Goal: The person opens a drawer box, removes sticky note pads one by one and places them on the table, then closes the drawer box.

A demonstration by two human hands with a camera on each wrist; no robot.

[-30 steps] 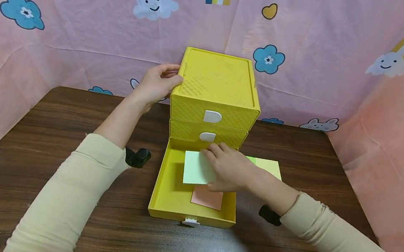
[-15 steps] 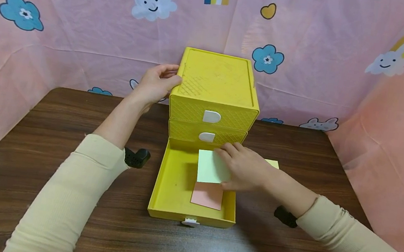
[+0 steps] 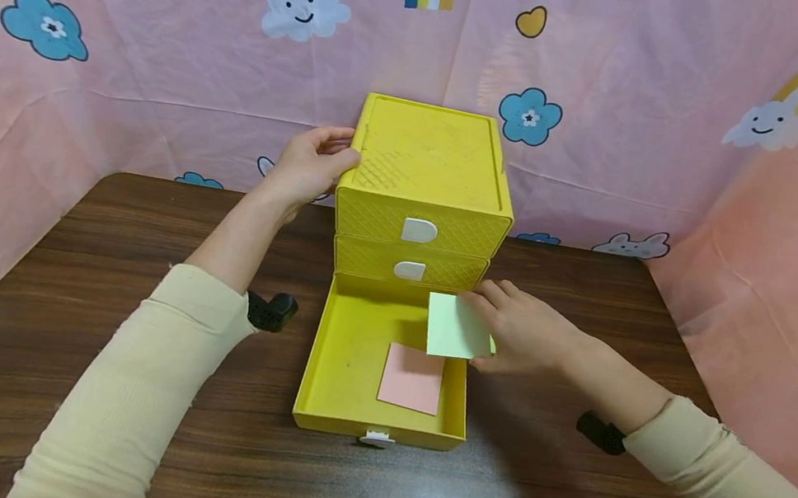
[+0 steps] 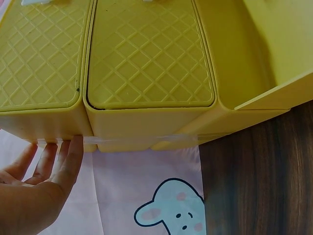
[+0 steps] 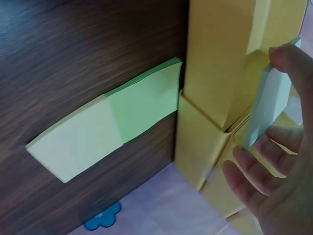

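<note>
My right hand (image 3: 527, 331) pinches a pale mint-green sticky note pad (image 3: 457, 327) between thumb and fingers, over the right edge of the pulled-out bottom drawer (image 3: 348, 359). Inside that drawer a pink sticky note pad (image 3: 413, 379) lies flat. The yellow three-tier drawer unit (image 3: 429, 153) stands behind, its two upper drawers closed. Against its left side rests my left hand (image 3: 308, 167), the fingers fairly straight in the left wrist view. The right wrist view has a green sticky note pad (image 5: 144, 103) and a pale yellow one (image 5: 76, 139) overlapping on the table, mostly hidden by my right hand in the head view.
The dark wood table (image 3: 218, 443) carries the drawer unit near its middle. Pink patterned cloth (image 3: 199, 50) hangs close behind the table and along both sides. White tabs (image 3: 419, 231) stick out from the drawer fronts.
My right hand has moved right with the mint-green pad, from above the drawer's middle to its right edge, uncovering the whole pink pad. My left hand has not moved.
</note>
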